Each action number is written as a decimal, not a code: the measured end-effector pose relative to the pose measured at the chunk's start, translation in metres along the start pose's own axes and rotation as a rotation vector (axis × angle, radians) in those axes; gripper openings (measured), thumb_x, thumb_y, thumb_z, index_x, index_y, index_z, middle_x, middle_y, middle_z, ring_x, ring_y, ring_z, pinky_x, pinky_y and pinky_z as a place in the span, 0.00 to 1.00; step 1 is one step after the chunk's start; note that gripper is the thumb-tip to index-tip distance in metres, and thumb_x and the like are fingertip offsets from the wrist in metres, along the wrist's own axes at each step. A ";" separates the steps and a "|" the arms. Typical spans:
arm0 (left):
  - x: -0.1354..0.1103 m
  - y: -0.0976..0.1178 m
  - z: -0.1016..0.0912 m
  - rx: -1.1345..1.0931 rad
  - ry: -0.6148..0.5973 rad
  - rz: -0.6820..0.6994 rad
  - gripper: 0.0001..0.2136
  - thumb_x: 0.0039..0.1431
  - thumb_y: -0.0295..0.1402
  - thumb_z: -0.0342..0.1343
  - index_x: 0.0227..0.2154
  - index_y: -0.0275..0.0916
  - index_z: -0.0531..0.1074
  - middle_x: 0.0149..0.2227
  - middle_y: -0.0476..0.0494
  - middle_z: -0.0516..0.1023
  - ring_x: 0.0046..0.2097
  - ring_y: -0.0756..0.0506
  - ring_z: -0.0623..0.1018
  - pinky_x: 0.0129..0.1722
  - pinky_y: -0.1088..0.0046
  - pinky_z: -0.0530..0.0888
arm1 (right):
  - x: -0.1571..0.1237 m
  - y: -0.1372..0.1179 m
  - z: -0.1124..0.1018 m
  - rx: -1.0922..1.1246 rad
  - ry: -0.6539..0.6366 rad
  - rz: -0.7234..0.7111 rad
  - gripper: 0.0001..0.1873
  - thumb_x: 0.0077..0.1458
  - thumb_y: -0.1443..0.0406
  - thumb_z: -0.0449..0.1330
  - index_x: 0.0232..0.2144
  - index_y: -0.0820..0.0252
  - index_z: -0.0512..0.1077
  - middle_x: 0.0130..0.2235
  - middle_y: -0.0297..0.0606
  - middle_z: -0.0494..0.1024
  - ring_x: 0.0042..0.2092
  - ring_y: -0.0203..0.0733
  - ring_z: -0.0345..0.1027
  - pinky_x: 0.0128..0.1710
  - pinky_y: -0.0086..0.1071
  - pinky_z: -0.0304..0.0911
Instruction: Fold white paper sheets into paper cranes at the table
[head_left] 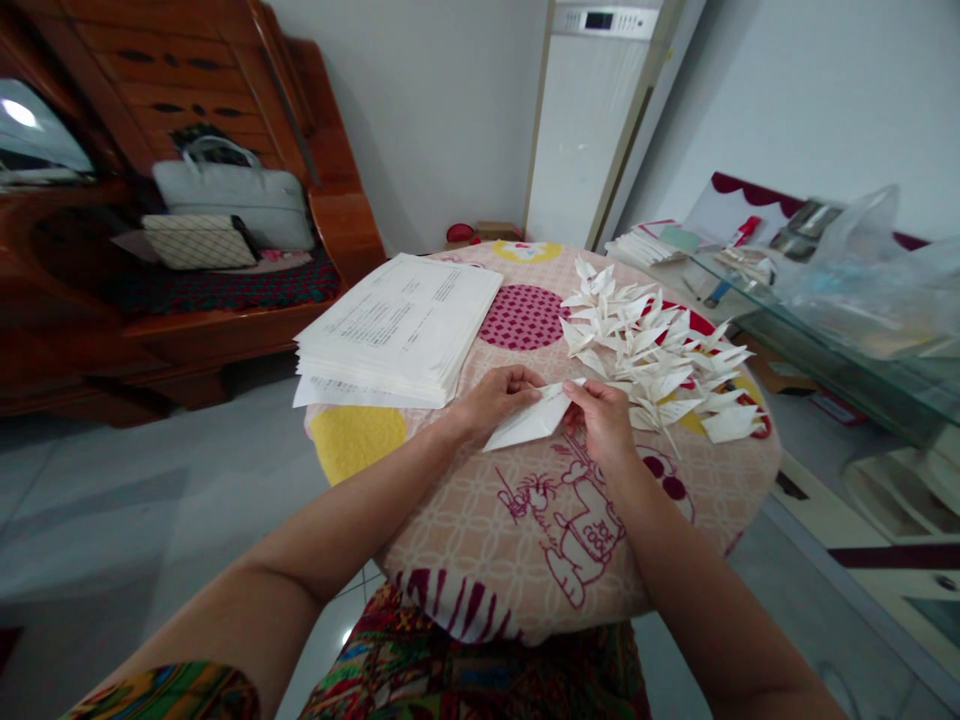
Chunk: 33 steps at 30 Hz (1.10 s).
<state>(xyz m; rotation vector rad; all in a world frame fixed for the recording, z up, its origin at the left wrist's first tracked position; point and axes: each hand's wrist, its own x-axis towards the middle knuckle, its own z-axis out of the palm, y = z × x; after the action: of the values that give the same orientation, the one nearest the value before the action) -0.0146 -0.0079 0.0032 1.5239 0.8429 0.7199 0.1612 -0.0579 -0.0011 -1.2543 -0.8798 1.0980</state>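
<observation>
A folded piece of white paper [531, 420] is held between my two hands, low over the round table [465, 510] with its patterned cloth. My left hand [495, 398] grips its upper left side, fingers curled. At its right corner, the thumb and fingers of my right hand [604, 415] pinch it. Just beyond my right hand lies a spread of many folded white paper cranes [645, 345]. A thick stack of printed paper sheets [401, 325] rests on the table's left side, beyond my left forearm.
A glass-topped stand [825, 350] at the right carries a plastic bag [855, 280] and more papers [652, 243]. To the left is a carved wooden bench [247, 335] with a grey handbag [232, 195]. A tall white appliance [589, 130] stands behind the table.
</observation>
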 end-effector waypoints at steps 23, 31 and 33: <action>0.006 -0.007 -0.019 0.675 -0.126 0.529 0.13 0.57 0.21 0.53 0.41 0.35 0.78 0.41 0.41 0.80 0.42 0.47 0.77 0.44 0.70 0.73 | -0.003 -0.021 -0.049 -1.070 -0.251 0.169 0.13 0.54 0.67 0.57 0.19 0.61 0.71 0.13 0.32 0.68 0.14 0.32 0.59 0.16 0.26 0.51; -0.015 -0.009 -0.015 0.777 -0.310 0.701 0.10 0.67 0.26 0.51 0.39 0.35 0.80 0.40 0.38 0.81 0.43 0.45 0.79 0.45 0.69 0.74 | -0.012 -0.032 -0.043 -1.383 -0.181 0.017 0.14 0.55 0.64 0.60 0.19 0.60 0.72 0.19 0.36 0.71 0.25 0.38 0.65 0.26 0.31 0.52; -0.016 -0.012 -0.016 0.779 -0.306 0.716 0.11 0.67 0.26 0.51 0.40 0.34 0.80 0.41 0.37 0.82 0.44 0.45 0.79 0.46 0.69 0.74 | -0.017 -0.035 -0.040 -1.455 -0.110 -0.032 0.12 0.54 0.62 0.62 0.21 0.60 0.74 0.22 0.38 0.73 0.28 0.41 0.66 0.27 0.32 0.53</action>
<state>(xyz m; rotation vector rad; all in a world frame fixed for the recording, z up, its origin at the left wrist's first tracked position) -0.0375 -0.0119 -0.0064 2.6265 0.3191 0.6524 0.1998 -0.0841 0.0287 -2.2968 -1.9045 0.3576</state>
